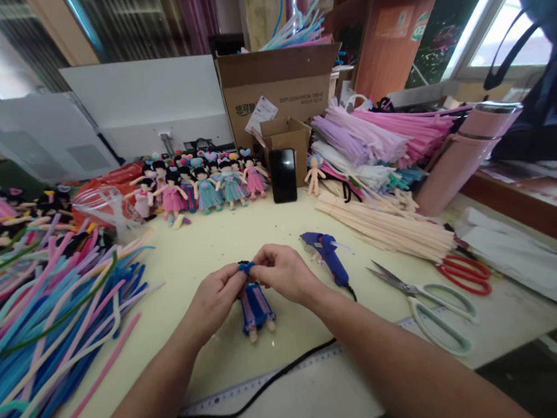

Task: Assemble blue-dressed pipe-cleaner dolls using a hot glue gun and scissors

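Near the middle of the table, both my hands hold a small pipe-cleaner doll (pixel 258 308) in a blue and lilac striped skirt. My left hand (pixel 215 296) closes on the doll's upper part from the left. From the right, my right hand (pixel 284 271) pinches a blue piece at the head end, where some black shows too. The fingers cover most of the doll's head and chest. Its two pale legs point down toward me. A blue glue gun (pixel 328 253) lies on its side to the right of my right hand.
Loose pipe cleaners (pixel 43 330) pile up at left. Finished dolls (pixel 205 184) crowd the back beside a phone (pixel 284 175). White-handled scissors (pixel 422 299), red-handled scissors (pixel 465 274) and a pink bottle (pixel 465 160) are at right. A black cord (pixel 285 371) crosses a ruler (pixel 248 390) in front.
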The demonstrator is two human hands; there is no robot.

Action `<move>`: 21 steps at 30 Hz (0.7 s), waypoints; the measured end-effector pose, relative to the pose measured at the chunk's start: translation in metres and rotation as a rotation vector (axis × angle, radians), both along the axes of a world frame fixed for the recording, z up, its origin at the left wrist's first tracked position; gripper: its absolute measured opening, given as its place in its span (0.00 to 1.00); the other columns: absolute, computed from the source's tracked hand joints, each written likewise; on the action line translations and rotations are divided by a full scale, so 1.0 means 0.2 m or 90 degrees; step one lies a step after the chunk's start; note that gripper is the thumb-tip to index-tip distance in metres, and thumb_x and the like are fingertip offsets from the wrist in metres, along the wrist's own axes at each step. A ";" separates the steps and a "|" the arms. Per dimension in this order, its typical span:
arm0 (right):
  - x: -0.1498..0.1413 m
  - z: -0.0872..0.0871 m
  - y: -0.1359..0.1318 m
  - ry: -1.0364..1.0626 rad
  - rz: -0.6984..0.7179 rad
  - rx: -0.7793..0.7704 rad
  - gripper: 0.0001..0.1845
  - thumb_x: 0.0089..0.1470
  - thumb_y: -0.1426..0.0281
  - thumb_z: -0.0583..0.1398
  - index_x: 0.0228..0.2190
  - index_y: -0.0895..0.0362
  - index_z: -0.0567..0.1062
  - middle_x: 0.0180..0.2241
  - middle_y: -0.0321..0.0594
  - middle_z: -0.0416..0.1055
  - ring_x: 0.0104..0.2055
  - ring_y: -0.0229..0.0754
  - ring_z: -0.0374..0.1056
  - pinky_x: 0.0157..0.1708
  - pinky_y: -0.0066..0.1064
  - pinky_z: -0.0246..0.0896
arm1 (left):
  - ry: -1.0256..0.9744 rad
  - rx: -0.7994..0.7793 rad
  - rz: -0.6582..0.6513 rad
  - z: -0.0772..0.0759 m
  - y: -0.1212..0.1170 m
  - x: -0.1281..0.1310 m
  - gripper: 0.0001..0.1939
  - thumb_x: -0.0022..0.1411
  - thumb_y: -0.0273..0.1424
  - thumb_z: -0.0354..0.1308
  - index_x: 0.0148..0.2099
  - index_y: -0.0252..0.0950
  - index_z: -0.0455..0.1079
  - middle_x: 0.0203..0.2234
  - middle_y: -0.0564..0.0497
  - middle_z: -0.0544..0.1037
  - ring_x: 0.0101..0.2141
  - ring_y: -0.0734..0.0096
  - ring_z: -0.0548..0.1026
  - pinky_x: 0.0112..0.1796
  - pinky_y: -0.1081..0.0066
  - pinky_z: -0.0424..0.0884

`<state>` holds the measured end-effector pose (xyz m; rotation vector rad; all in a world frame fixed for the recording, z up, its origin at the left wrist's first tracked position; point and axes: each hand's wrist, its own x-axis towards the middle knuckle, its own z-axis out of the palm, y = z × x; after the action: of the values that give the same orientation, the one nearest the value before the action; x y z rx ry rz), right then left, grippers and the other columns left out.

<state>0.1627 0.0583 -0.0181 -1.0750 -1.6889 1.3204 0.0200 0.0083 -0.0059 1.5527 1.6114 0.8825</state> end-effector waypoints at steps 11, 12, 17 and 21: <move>0.01 -0.02 0.00 0.032 0.065 0.111 0.01 0.45 0.73 0.59 0.24 0.59 0.70 0.19 0.28 0.62 0.22 0.30 0.56 0.22 0.22 0.51 | 0.001 0.006 0.009 0.00 0.00 0.00 0.13 0.55 0.37 0.49 0.21 0.39 0.62 0.15 0.58 0.61 0.18 0.74 0.57 0.19 0.74 0.54; 0.00 -0.03 0.00 0.031 0.057 0.118 0.02 0.46 0.73 0.58 0.24 0.58 0.70 0.18 0.28 0.62 0.22 0.30 0.56 0.22 0.22 0.51 | -0.004 0.007 0.009 0.00 0.00 0.00 0.14 0.56 0.38 0.49 0.22 0.39 0.62 0.15 0.58 0.61 0.18 0.74 0.57 0.19 0.74 0.54; -0.01 -0.03 0.00 0.043 0.006 0.109 0.04 0.47 0.73 0.58 0.22 0.58 0.69 0.18 0.29 0.64 0.21 0.31 0.59 0.21 0.22 0.52 | -0.013 0.029 0.023 -0.01 -0.01 0.02 0.16 0.57 0.40 0.50 0.21 0.39 0.61 0.14 0.58 0.61 0.17 0.74 0.58 0.18 0.74 0.54; -0.01 -0.02 0.00 0.078 0.006 0.039 0.04 0.46 0.73 0.59 0.22 0.59 0.69 0.17 0.30 0.65 0.19 0.31 0.60 0.20 0.22 0.55 | -0.015 0.042 0.046 -0.01 -0.01 0.03 0.14 0.56 0.39 0.51 0.21 0.39 0.63 0.13 0.58 0.61 0.17 0.74 0.59 0.18 0.74 0.54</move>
<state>0.1605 0.0574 -0.0221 -0.9334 -1.6338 1.3051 0.0265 0.0058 -0.0082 1.5307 1.6448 0.9984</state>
